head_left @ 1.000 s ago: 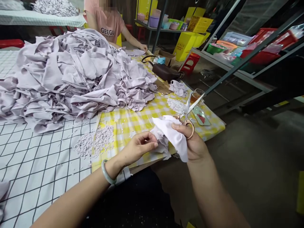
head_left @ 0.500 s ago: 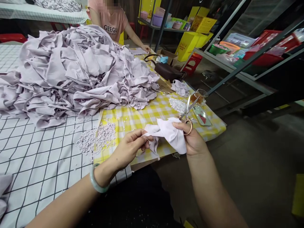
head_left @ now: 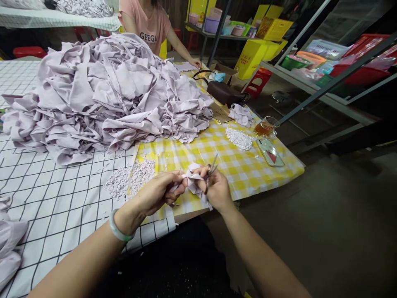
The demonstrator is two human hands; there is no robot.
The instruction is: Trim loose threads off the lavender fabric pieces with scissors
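Note:
Between my hands, over the yellow checked cloth (head_left: 248, 178), is a small pale lilac fabric piece (head_left: 194, 178). My left hand (head_left: 161, 190) pinches its left end, fingers closed. The right hand (head_left: 217, 188) has its fingers around the scissors (head_left: 212, 165), whose blades point up and away, and its fingertips also grip the fabric's right side. Part of the scissors' handles is hidden by the fingers. Beyond and to the left rises a large heap of lilac fabric pieces (head_left: 102, 82). Small fabric clippings (head_left: 133, 178) are scattered left of my hands.
Farther right on the table lie a pile of white clippings (head_left: 238, 138), a phone (head_left: 269, 153), a glass mug with brown liquid (head_left: 266, 127) and a dark handbag (head_left: 226, 93). A co-worker (head_left: 149, 25) sits behind the heap. Metal shelving (head_left: 325, 97) stands to the right.
My right hand has moved left with the scissors, close to my left hand. The fabric, earlier stretched between the hands, is now bunched. The view has shifted slightly.

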